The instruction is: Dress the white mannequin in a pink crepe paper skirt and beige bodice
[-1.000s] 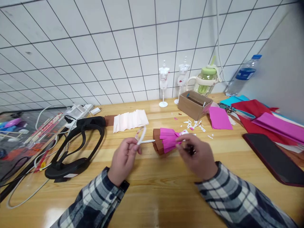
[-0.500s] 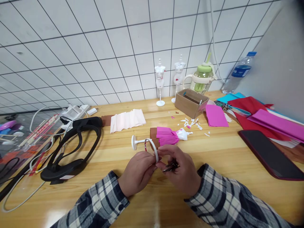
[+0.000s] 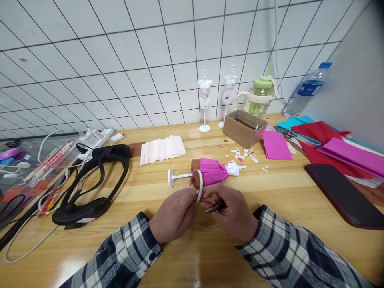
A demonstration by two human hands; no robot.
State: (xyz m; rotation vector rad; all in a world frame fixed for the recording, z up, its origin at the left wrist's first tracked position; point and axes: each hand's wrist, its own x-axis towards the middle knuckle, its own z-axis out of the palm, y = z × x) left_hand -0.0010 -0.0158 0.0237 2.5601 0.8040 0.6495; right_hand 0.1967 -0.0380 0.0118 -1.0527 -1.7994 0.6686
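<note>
Together, both hands meet above the near middle of the pale wooden table (image 3: 207, 252), their fingertips close around the lower end of a thin, curved white band (image 3: 201, 186). The left hand (image 3: 175, 214), fingers curled inward, pinches that band beside its thumb; the right hand (image 3: 232, 212) is folded around a small dark tool with a pointed metal tip (image 3: 218, 205), its thumb and forefinger at the band's lower end, though whether they grip it too cannot be told. The band arches up in front of a small white mannequin in a pleated magenta paper skirt over a brown layer (image 3: 213, 172), which lies on the table just beyond the hands, its round base to the left and its neck to the right. Farther left lies a crinkled, pale peach sheet of paper (image 3: 163, 149), next to a black looped headset (image 3: 78, 214). On the far side, two bare white mannequins (image 3: 205, 96) stand upright by the tiled wall (image 3: 120, 92), the right one just beside an open brown cardboard box (image 3: 252, 136). Small white paper scraps (image 3: 246, 154) are scattered in front of the box, and a flat magenta sheet (image 3: 277, 145) lies to its right.
</note>
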